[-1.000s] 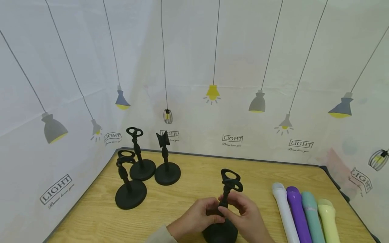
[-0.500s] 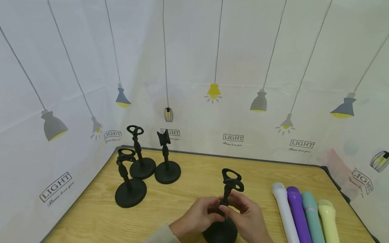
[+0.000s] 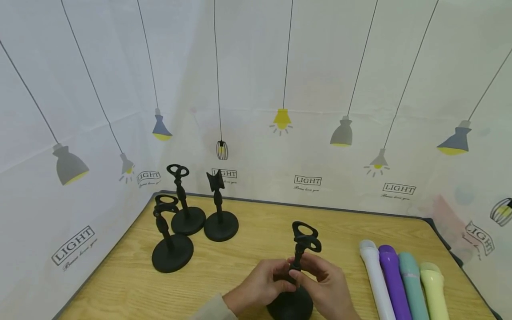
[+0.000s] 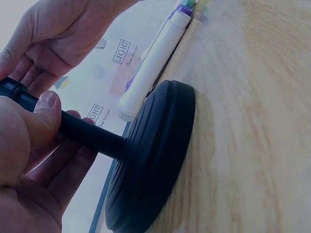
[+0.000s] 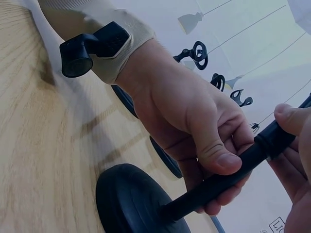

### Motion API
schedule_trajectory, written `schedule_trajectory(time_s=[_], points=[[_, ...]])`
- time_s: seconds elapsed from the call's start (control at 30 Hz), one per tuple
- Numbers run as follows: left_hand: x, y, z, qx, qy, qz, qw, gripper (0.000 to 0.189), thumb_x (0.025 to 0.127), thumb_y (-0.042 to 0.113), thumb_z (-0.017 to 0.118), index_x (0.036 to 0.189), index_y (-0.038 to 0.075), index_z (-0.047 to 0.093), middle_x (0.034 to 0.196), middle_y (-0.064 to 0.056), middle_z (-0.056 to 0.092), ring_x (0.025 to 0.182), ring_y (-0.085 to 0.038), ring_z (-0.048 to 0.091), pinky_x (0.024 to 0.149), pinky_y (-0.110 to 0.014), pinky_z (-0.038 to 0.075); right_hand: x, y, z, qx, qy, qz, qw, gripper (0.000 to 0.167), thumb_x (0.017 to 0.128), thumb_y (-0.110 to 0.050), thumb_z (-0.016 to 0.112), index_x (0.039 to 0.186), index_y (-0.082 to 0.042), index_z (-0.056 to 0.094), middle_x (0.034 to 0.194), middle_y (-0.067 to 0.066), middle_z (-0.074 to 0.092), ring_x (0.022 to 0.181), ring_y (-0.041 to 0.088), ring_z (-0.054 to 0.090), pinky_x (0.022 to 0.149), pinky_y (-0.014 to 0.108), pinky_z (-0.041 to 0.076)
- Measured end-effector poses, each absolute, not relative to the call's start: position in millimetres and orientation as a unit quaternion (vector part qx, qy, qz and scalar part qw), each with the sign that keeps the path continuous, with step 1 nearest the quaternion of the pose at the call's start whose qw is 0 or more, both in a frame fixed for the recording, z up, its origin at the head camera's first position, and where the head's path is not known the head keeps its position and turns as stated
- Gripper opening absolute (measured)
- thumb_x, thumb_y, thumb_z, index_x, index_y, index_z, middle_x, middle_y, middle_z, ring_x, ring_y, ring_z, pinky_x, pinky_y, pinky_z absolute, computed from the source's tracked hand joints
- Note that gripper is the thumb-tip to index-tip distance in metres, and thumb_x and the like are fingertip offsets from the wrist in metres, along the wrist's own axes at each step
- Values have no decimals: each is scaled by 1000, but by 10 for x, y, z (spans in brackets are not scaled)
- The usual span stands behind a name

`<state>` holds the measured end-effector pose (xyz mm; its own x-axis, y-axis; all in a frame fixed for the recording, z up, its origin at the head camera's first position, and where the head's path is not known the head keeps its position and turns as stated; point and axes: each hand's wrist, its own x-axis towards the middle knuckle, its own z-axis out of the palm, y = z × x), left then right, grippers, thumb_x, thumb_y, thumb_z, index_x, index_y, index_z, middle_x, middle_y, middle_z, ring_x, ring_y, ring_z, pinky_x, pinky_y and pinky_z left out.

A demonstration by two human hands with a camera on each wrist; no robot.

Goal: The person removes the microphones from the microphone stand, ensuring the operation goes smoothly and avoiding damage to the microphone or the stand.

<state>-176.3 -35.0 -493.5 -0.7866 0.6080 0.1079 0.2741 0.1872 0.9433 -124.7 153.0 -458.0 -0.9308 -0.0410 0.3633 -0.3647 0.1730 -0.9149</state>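
Observation:
A black tabletop microphone stand (image 3: pixel 290 306) with a round base stands upright near the front of the table, its clip (image 3: pixel 306 238) at the top. My left hand (image 3: pixel 262 282) grips the lower pole between thumb and fingers, as the left wrist view shows. Higher up, my right hand (image 3: pixel 326 284) pinches the collar (image 5: pixel 272 138) of the pole between thumb and fingers. The round base (image 4: pixel 153 160) sits on the wooden tabletop. To the right of my right hand lie a white microphone (image 3: pixel 376 278), a purple one, a teal one and a pale yellow one, side by side.
Several more black microphone stands (image 3: pixel 173 253) are upright at the back left of the wooden table (image 3: pixel 224 275). A white cloth backdrop (image 3: pixel 248 89) printed with lamps rises behind the table and along both sides.
Both hands stay on the stand's pole with almost no visible movement. The view has shifted slightly; the other stands and the microphones keep their places on the table.

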Motion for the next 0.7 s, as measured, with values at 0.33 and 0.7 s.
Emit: schedule_trajectory(time_s=[0.33, 0.7], points=[[-1760, -331, -4914, 313, 745, 570, 149, 52, 100, 1, 75, 150, 12, 64, 118, -7, 82, 106, -2, 76, 98, -17, 56, -1312, 1654, -4612, 219, -752, 607, 134, 29, 95, 3, 78, 124, 1, 75, 114, 20, 81, 104, 6, 78, 87, 24, 63], [-1731, -306, -4934, 310, 736, 585, 143, 39, 100, -2, 73, 137, 9, 72, 111, -9, 82, 101, 0, 75, 95, -17, 57, -1422, 1775, -4657, 300, -723, 613, 109, 32, 95, 10, 74, 127, 7, 73, 113, 20, 81, 104, 6, 78, 79, 26, 65]])
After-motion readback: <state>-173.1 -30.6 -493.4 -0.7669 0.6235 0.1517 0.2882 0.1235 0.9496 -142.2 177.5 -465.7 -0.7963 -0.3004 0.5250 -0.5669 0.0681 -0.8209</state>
